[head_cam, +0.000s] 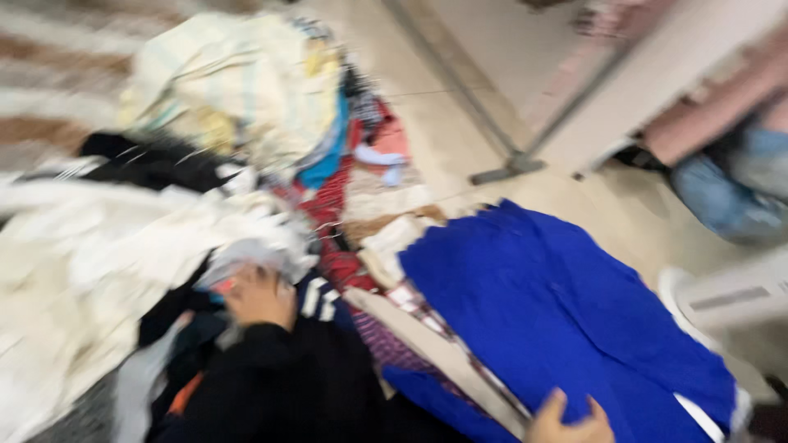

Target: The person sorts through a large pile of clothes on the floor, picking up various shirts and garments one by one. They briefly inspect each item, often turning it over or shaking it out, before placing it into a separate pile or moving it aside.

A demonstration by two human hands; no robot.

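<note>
Item: heap of mixed clothing [271, 189] on a tiled floor [492, 74]; the view is blurred by motion, so fine detail is lost.

Left hand [258, 295]: black-sleeved; fingers closed into a pale grey-white cloth [254, 254] at the near edge of the heap; grip firm so far as the blur allows.

Right hand [566, 422]: at the lower edge of the view; fingers spread and released, resting on the near end of a bright blue garment [558, 312]; it clasps nothing visible.

Blue garment: laid out flat to the right of the heap, on the floor; a pale flat strip [435, 349] lies along its left edge.

Heap contents: a cream, faintly striped cloth [238, 74] on top at the back; a black garment [148, 160] to the left; a large white cloth [90, 262] nearer left; red checked fabric [328, 213] in the middle.

Surroundings: a grey metal stand [509, 164] on the floor behind; a white appliance [730, 295] at the right edge.
</note>
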